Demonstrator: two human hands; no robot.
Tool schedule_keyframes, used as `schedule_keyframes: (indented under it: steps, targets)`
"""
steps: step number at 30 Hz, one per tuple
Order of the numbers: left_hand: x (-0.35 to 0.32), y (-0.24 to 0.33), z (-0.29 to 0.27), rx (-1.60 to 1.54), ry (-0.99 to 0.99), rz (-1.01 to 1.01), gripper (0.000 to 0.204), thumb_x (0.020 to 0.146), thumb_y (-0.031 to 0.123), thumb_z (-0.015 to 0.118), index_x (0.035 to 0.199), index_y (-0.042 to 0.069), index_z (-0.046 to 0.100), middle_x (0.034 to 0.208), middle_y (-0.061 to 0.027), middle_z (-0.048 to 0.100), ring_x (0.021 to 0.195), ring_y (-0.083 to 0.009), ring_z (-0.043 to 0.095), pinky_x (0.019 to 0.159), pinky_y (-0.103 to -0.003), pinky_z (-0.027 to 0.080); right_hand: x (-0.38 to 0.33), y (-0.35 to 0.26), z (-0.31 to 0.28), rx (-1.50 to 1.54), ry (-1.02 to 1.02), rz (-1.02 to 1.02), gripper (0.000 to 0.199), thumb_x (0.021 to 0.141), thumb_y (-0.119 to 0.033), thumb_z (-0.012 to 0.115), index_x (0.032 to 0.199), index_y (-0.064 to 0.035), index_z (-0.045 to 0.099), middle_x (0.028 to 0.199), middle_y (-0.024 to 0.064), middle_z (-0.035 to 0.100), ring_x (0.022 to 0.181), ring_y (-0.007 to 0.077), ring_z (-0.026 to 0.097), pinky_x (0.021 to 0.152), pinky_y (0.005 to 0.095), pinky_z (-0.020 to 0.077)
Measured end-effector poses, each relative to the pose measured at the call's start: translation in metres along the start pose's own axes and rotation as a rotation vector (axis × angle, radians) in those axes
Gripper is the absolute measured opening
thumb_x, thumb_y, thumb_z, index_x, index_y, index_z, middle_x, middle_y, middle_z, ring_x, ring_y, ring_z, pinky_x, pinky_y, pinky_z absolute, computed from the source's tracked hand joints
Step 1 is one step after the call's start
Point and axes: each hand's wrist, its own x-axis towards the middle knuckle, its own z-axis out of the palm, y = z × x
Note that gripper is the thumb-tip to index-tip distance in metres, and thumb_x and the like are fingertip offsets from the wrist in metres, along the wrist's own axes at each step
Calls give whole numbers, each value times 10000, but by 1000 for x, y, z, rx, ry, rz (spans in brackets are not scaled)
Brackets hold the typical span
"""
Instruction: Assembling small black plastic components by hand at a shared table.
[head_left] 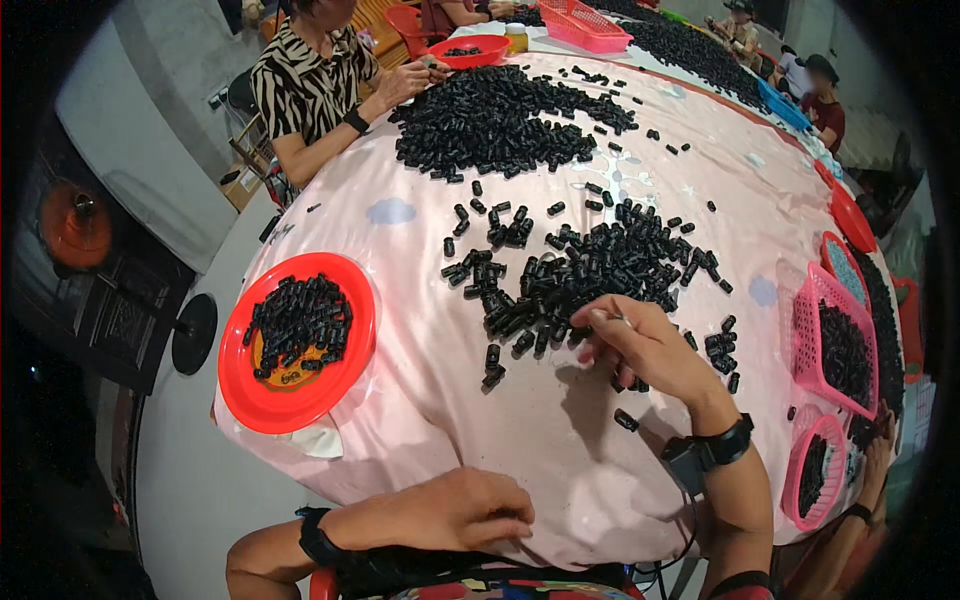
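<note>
My right hand [640, 345] hovers over the near edge of a loose pile of small black cylindrical plastic pieces [610, 260]. Its thumb and forefinger are pinched together; what they hold, if anything, is too small to make out. Beneath its fingers the cloth is in shadow, and a single black piece [626, 420] lies close to the wrist. My left hand [465, 510] rests low by the table's front edge, fingers loosely bent and thumb apart, with nothing visible in it. To the left, a red plastic basin [362, 375] holds many of the same black pieces.
A pink cloth [430, 420] covers the table. Farther back lies a larger black heap [490, 125], with a person in a striped shirt [305, 85] beside it. Pink baskets [800, 345] of black pieces line the right edge, near another person's hand [880, 445].
</note>
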Motion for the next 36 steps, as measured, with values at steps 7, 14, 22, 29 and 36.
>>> schedule_keyframes:
  steps: [7,14,22,29,36]
  targets:
    - [36,1,-44,280,703,-155,230,824,140,658,995,-5,603,797,-145,614,685,-246,610,615,-334,485,-11,6,-12,-199,0,-66,286,951,-285,491,952,-11,574,643,51,566,520,97,520,474,256,415]
    - [58,-10,-61,537,676,-229,192,807,94,646,942,-18,571,798,-157,589,681,-275,603,632,-348,488,-19,5,-28,-213,112,-259,281,934,-275,533,817,-23,490,555,15,455,488,94,429,444,280,341]
    - [105,3,-68,-284,528,-102,218,902,130,595,1103,46,616,823,-12,604,714,-113,588,650,-249,485,-21,2,-24,-207,61,-208,229,949,-261,520,892,-41,498,573,10,459,492,93,419,441,280,342]
    - [137,-1,-75,-1173,340,-58,285,954,220,547,1196,72,570,890,30,603,787,-51,560,698,-192,464,-19,7,-28,-136,195,-179,200,896,-239,627,902,-52,557,627,-13,530,563,37,452,483,224,374]
    - [151,-17,-73,-1231,209,-19,273,946,223,557,1176,77,578,1048,-28,656,917,-88,612,759,-235,483,-13,-1,-28,-216,219,-200,278,793,-251,764,873,-52,587,653,-1,586,588,25,536,476,184,399]
